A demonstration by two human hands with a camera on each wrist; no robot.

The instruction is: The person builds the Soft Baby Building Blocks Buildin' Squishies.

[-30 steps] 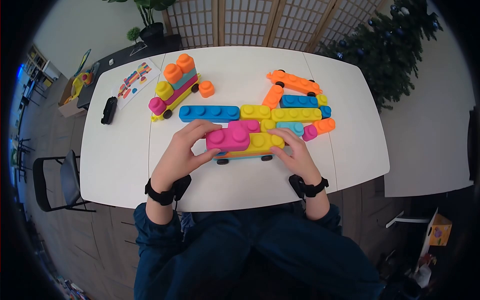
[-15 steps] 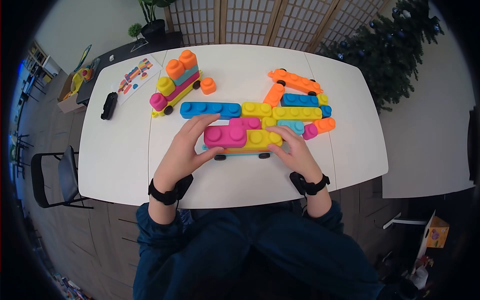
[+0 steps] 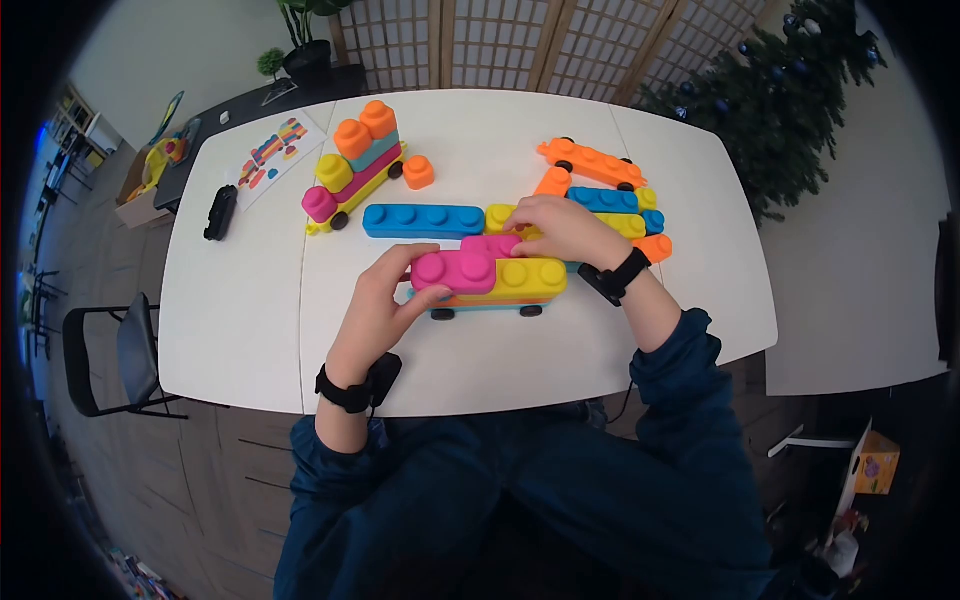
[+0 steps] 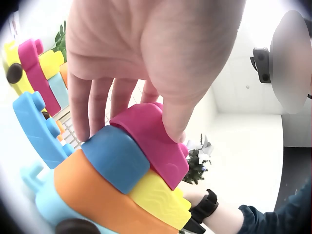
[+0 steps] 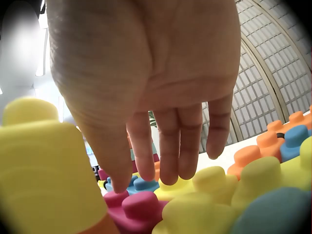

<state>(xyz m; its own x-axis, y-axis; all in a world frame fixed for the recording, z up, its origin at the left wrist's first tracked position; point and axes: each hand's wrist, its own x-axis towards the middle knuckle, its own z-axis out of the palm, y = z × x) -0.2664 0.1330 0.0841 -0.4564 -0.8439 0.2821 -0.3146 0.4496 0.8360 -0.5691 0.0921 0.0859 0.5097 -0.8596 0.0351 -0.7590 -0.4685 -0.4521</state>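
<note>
1. Stands as a wheeled block car (image 3: pixel 515 297) on the tabletop (image 3: pixel 230 320), directly in front of the person.
2. Rises from a light-blue wheeled base (image 4: pixel 56 207) through an orange layer (image 4: pixel 100 190) to a blue block (image 4: pixel 117 158) at the left end and a yellow block (image 3: pixel 532 275) at the right.
3. Carries a pink block (image 3: pixel 453 272) on top, over the blue block at the car's left end.
4. Grips that pink block with the left hand (image 3: pixel 378 300), with thumb on the near side and fingers toward the far side.
5. Reaches just behind the block car with the right hand (image 3: pixel 570 233), with the grip slack and fingers pointing down about a second pink block (image 3: pixel 490 245); cannot tell whether touching it.
6. Has a long blue block (image 3: pixel 424 222) lying beyond the block car's left half.
7. Shows an orange wheeled base (image 3: pixel 598 166) well beyond the car to the right, with a shorter blue block (image 3: pixel 603 201) between.
8. Shows a taller wheeled stack (image 3: pixel 360 180) beyond the car to the left, with a lone orange block (image 3: pixel 418 173) just beside it.
9. Includes a printed sheet (image 3: pixel 265 165) and a black object (image 3: pixel 220 214) farther left of the car.
</note>
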